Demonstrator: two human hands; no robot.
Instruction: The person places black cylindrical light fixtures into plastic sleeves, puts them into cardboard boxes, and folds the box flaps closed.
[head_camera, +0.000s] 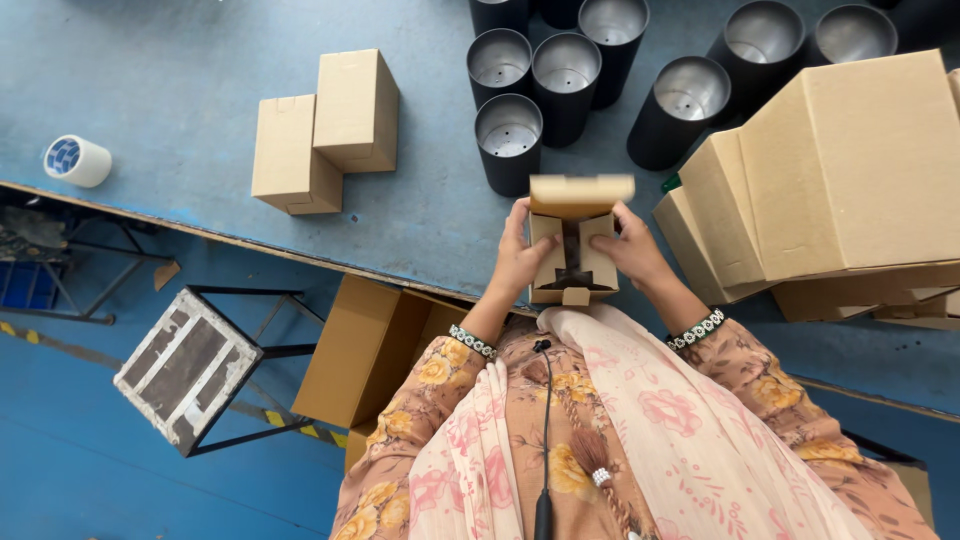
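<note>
A small cardboard box (575, 262) is held over the near edge of the blue table (180, 90), its top flap raised and its side flaps folded partly inward over a dark opening. My left hand (518, 258) grips the box's left side. My right hand (628, 245) grips its right side, with fingers on the right flap. Just beyond the box stands a black cylinder with a silver inside (508, 140), one of several.
Two closed cardboard boxes (325, 130) lie at the table's middle left, and a roll of tape (77, 160) at the far left. Flat cardboard stacks (850, 170) fill the right side. Below the table are a metal stool (190, 365) and a large carton (365, 350).
</note>
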